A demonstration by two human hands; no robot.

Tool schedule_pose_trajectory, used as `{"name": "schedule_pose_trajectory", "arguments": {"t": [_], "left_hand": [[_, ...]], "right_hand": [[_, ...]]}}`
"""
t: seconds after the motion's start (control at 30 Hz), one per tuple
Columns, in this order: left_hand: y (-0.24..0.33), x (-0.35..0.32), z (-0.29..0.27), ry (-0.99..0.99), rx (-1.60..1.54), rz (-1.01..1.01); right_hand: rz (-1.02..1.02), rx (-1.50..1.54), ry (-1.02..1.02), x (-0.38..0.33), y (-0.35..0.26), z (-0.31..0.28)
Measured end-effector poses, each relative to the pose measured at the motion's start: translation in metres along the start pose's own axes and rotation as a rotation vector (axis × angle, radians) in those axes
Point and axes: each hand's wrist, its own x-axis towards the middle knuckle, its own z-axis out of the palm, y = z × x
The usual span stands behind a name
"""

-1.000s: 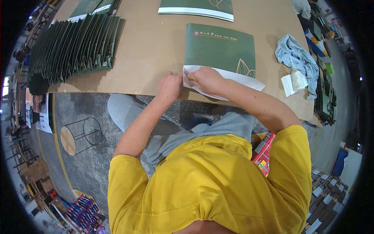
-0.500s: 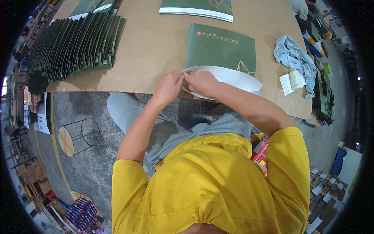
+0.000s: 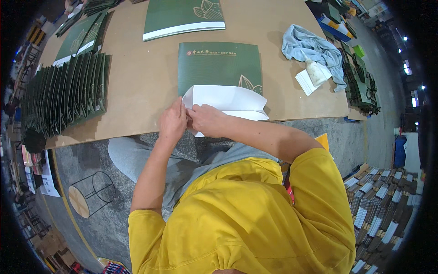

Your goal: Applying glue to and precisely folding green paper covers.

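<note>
A green paper bag (image 3: pixel 217 67) with gold line decoration lies flat before me at the table's near edge. Its white-lined end (image 3: pixel 228 97) is spread open toward me, with a folded corner at its right. My left hand (image 3: pixel 172 122) is closed on the left corner of that end, fingertips pinching the paper. Right beside it, my right hand (image 3: pixel 206 120) is closed on the same corner, the knuckles bent against the white paper. The fingers hide exactly how the corner is folded.
Standing green bags (image 3: pixel 68 91) form a tight row at the left. Another flat green bag (image 3: pixel 185 16) lies farther back. At the right are a light-blue cloth (image 3: pixel 315 45), a whitish bottle (image 3: pixel 315 73) and white cards (image 3: pixel 305 83). A stool (image 3: pixel 79 202) stands on the floor.
The bag's white end has gone from a curved opening to a wider, creased, flatter shape. Both hands stay together at its left corner. The whole view has shifted.
</note>
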Motion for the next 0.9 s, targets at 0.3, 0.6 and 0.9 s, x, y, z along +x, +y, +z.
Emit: {"name": "schedule_pose_trajectory", "arguments": {"t": [0.3,0.6,0.9], "left_hand": [[0.010,-0.006,0.007,0.148,0.224,0.138],[0.090,-0.013,-0.023,0.317,0.084,0.460],[0.127,0.054,0.084,-0.291,0.167,0.746]], "right_hand": [[1.136,1.073,0.875,-0.166,0.033,-0.054],[1.030,1.025,0.536,-0.175,0.051,0.007],[0.975,1.126,0.613,-0.169,0.063,0.003]]}}
